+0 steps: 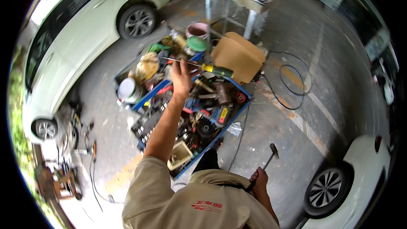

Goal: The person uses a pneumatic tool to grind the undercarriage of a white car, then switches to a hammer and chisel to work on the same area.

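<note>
My left hand [181, 76] reaches out over the tool boxes, its fingers closed on the thin shaft of a long screwdriver [218, 71] with a yellow and dark green handle. The handle points to the right and the tip to the left. Below it stands an open blue-edged tool tray [229, 123] crowded with tools, among them a power tool [220, 114] with a yellow label. Lower right, beside my body, my right hand [259, 180] grips the handle of a small hammer [274, 150], whose head points up and away from me.
Another blue box [123, 76] with a paint can [129, 90] adjoins the tray. A cardboard piece [238, 57], a pink bucket [197, 30] and a metal work table [250, 4] stand beyond. Pale cars [80, 38] flank the space. A black hose [303, 93] lies coiled on the floor.
</note>
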Demonstrator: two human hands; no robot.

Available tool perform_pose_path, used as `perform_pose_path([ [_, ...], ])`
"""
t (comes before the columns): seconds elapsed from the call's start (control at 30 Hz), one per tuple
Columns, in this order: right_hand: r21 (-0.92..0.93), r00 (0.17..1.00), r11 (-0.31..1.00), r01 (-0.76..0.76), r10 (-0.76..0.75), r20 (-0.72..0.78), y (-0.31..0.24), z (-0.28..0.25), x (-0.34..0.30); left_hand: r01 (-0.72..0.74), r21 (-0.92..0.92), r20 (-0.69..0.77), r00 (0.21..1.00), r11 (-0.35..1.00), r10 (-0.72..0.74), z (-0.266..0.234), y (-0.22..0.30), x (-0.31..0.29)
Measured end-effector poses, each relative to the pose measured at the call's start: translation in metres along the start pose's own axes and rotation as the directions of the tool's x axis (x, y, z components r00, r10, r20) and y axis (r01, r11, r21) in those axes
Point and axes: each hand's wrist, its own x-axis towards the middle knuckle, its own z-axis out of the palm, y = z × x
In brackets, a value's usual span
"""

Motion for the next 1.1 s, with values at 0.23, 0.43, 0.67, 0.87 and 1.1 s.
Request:
perform_pose_path([
  [0.23, -0.262, 0.916, 0.95, -0.169, 0.249, 0.314, 0.076, 0.024, -0.033, 0.21, -0.808, -0.24, 0.736, 0.551, -0.633, -0.195, 0.096, -0.267],
  [0.43, -0.536, 0.638, 0.78, 0.322, 0.24, 0.732, 0.116, 0.105, -0.123, -0.208, -0.745, -0.666, 0.169, 0.634, -0.727, -0.329, 0.109, -0.487],
  [0.67, -0.35, -0.062, 0.438, 0.828, 0.692, 0.719, 0.301, 0.251, -0.27, -0.42, -0.429, -0.903, 0.235, 0.8, -0.36, -0.447, 0.174, -0.471],
  [0.87, -0.551, -0.238, 0.546, 0.632, 0.813, 0.532, 0.465, 0.371, -0.38, -0.449, -0.143, -0.989, 0.083, 0.882, -0.119, -0.607, 0.297, -0.492],
  [1.1, -0.663, -0.042, 0.408, 0.628, 0.868, 0.495, 0.607, 0.508, -0.474, -0.212, -0.311, -0.933, 0.254, 0.927, -0.255, -0.76, 0.377, -0.502],
])
